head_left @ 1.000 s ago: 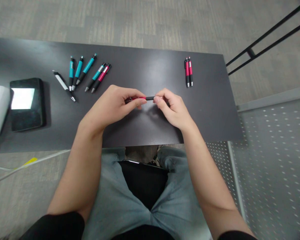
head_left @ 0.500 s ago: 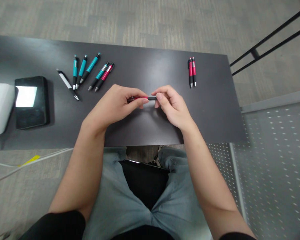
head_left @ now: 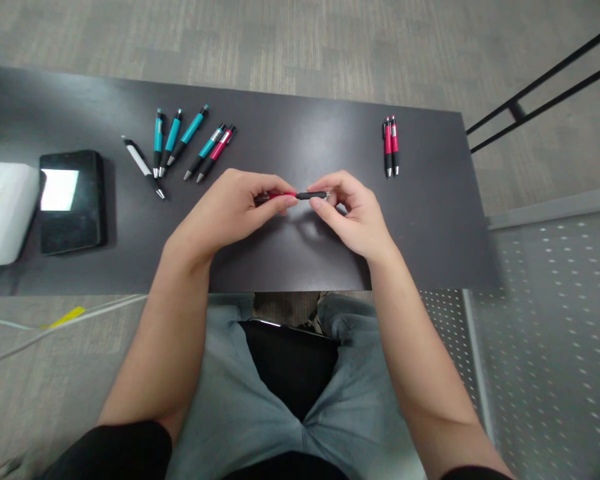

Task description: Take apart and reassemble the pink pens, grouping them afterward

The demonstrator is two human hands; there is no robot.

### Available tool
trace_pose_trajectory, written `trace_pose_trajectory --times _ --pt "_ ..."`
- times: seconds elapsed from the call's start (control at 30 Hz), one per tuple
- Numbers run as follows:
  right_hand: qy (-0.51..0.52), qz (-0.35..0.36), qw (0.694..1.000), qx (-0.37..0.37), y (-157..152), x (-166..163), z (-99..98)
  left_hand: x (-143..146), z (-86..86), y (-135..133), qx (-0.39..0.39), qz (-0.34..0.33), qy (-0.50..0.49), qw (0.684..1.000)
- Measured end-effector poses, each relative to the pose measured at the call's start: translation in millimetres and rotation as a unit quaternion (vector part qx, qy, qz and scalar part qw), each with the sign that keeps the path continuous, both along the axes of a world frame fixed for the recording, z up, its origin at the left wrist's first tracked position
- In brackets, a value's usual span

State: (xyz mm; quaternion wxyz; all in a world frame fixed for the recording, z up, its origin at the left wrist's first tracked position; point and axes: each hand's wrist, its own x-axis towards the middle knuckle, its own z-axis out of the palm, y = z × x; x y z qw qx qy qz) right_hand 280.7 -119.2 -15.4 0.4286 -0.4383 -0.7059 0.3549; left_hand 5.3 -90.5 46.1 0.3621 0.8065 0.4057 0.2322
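Spreads right hand (head_left: 359, 215) wider than before by the silver tip (head_left: 328, 195) (cannot tell if touching); pinches red-and-black pen (head_left: 308, 196) in left hand (head_left: 234, 205) above dark table (head_left: 430, 240). Seems busy at the tip; next probably needs steady holding.

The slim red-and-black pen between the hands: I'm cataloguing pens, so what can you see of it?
The slim red-and-black pen looks plastic, with a red barrel, a black grip and a small silvery tip. It lies roughly level across the view, tip toward the bare right hand, over the dark, smooth tabletop. The bare left hand pinches its barrel and partly hides its rear end. The right thumb and fingers surround the tip end; their contact is unclear.
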Motion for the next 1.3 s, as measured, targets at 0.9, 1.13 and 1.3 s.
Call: trace_pose_trajectory --times 0.9,1.13,1.3 --pt "0.060 -0.098 0.992 0.047 19 1 -7.2 -29 -9.0 2 0.014 0.057 0.011 0.998" --pt "0.054 -0.088 0.995 0.018 20 -14 -5.4 -26 -13.0 -1 0.000 0.053 -0.014 0.999" --pt "0.063 -0.093 0.994 0.016 21 -18 -2.4 -29 -15.4 -2 0.031 0.064 -0.018 0.997"
